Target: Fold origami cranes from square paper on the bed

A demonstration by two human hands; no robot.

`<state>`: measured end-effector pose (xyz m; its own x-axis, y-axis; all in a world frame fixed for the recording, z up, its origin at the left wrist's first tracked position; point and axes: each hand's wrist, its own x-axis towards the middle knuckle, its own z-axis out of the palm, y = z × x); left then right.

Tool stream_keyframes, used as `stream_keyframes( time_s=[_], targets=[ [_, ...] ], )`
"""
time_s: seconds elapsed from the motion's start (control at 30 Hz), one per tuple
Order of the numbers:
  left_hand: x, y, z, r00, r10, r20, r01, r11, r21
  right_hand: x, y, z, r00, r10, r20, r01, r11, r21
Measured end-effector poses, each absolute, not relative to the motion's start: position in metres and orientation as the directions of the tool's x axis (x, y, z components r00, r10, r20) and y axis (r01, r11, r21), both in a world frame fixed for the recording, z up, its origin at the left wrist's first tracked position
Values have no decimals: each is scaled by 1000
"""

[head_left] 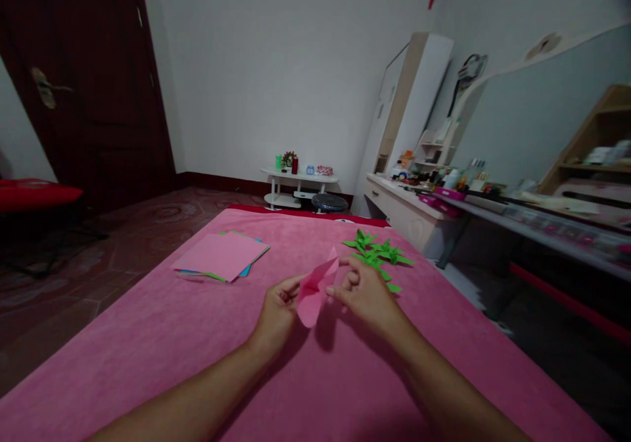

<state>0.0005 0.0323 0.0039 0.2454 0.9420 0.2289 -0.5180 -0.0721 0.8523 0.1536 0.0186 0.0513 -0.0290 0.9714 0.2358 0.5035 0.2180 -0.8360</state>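
Observation:
Between my two hands is a partly folded sheet of pink origami paper [315, 291], held above the table with its layers spread and a pointed tip upward. My left hand [280, 310] pinches its left edge, fingers curled behind it. On the other side my right hand [362, 291] grips the right edge between thumb and fingers. Just past the right hand lie several green folded paper pieces [377, 251] with pointed ends. To the left rests a stack of coloured paper squares [221, 254], pink on top, with blue and green edges showing beneath.
A pink cloth [197, 350] covers the table. Along the right stands a dressing table [419, 198] with a mirror and many small items. A low white stand [300, 177] and a round stool [329, 202] are by the far wall. A red seat [37, 192] is at left.

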Motion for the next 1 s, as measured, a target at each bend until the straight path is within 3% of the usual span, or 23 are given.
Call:
stream_keyframes(
  time_s=[0.27,0.6,0.7,0.87,1.0],
  targets=[
    [-5,41,-8,201,938,281,-426,-174,888,155,19,53,-191,981,25,118,49,-992],
    [-9,41,-10,195,938,286,-293,-222,930,146,20,40,-98,995,3,60,9,-998],
    [-5,38,-8,217,948,231,-357,-143,923,145,20,36,-63,998,14,91,20,-996],
    [2,31,-3,336,941,41,-485,135,864,146,19,37,-61,998,12,98,18,-995],
    [2,32,-3,357,934,-2,-527,204,825,148,20,35,-51,999,-17,115,-11,-993]
  ],
)
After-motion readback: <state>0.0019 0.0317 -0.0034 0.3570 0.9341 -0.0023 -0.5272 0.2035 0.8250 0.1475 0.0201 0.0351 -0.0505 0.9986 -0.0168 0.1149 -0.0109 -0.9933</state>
